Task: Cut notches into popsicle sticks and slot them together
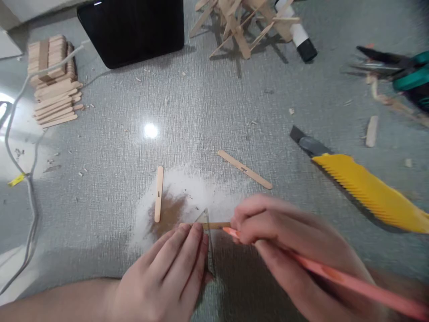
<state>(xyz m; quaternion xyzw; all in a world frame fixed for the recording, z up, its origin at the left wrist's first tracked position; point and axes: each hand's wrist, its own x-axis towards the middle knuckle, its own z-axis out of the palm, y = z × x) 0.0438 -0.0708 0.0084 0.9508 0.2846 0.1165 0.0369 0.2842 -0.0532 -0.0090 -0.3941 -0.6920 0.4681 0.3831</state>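
My left hand point(170, 268) presses a clear set square point(210, 250) down across a craft stick point(217, 225), its fingers together on both. A coral-coloured pencil point(348, 279) is gripped in my right hand point(288, 241), the tip touching or just above the stick beside the set square's edge. The right fingertips rest close to the stick's right end. Two more craft sticks lie beyond my hands, an upright one point(159, 192) at left and a slanted one point(246, 170) at right, each with a small slot in its middle. Pale dust surrounds them.
A yellow utility knife point(368, 188) lies at right with its blade out, below teal-handled pliers point(409, 76). Stacked craft sticks point(53, 85) and a grey cable point(31, 210) are at left. A black tablet-like device point(134, 31), a stick structure point(234, 27) and a white-and-black tube point(301, 38) stand behind.
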